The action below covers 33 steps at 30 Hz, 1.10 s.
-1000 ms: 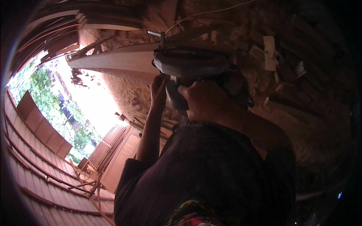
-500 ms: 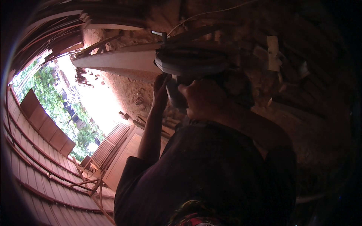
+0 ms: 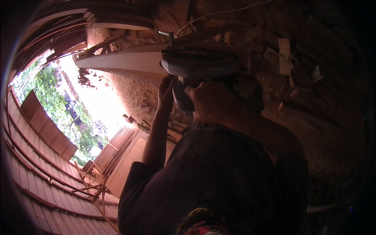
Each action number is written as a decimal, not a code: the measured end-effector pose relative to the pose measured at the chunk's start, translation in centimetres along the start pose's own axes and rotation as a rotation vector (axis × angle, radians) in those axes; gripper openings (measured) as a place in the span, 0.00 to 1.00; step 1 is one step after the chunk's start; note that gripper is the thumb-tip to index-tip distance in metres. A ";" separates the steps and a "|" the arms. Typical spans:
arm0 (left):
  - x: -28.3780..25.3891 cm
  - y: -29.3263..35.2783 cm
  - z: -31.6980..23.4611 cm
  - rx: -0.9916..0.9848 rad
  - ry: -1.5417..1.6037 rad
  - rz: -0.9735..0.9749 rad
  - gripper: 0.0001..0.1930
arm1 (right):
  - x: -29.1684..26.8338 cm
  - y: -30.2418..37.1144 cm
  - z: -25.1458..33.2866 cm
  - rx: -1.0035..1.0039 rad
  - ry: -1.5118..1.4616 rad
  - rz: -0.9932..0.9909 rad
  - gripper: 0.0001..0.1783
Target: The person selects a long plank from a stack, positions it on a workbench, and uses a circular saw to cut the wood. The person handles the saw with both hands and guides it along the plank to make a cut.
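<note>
A dark hand-held power saw (image 3: pixel 197 66), seemingly a circular saw with a rounded grey guard, sits at the right end of a long pale wooden board (image 3: pixel 125 62). My right hand (image 3: pixel 213 101) is wrapped round the saw's grey rear handle (image 3: pixel 182 96). Closed against the left end of the saw, by the board's near edge, is my left hand (image 3: pixel 166 93); its fingertips are partly hidden. The blade and the spot where the saw meets the wood lie in shadow or behind the tool.
Wood offcuts (image 3: pixel 284 56) litter the dusty ground at the right. A thin pale cable (image 3: pixel 219 13) runs beyond the saw. Stacked planks (image 3: pixel 58 29) stand at the far left. Slatted wood (image 3: pixel 115 147) leans near a bright opening, beside a corrugated metal sheet (image 3: pixel 47 199).
</note>
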<state>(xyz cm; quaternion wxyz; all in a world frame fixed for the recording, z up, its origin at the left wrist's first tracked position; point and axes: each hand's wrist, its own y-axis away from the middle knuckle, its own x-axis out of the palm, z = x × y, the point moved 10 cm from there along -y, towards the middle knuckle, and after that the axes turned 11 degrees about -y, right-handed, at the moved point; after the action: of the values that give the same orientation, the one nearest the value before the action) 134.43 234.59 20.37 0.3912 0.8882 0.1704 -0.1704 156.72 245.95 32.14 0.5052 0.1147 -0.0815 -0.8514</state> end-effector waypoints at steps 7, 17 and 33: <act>-0.2 -0.2 0.3 0.013 0.006 0.020 0.12 | 0.2 0.0 -0.1 -0.020 -0.007 -0.015 0.24; -0.2 0.0 -0.4 0.016 -0.022 0.013 0.12 | 0.3 -0.3 -0.2 -0.015 0.005 -0.015 0.25; -0.4 -0.2 -0.4 0.014 -0.029 0.005 0.14 | 0.4 -0.6 0.2 -0.055 0.041 -0.024 0.20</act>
<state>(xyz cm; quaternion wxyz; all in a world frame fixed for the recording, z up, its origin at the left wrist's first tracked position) 134.06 234.99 20.67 0.3880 0.8886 0.1615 -0.1836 155.99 245.84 32.09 0.4994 0.1194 -0.0462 -0.8569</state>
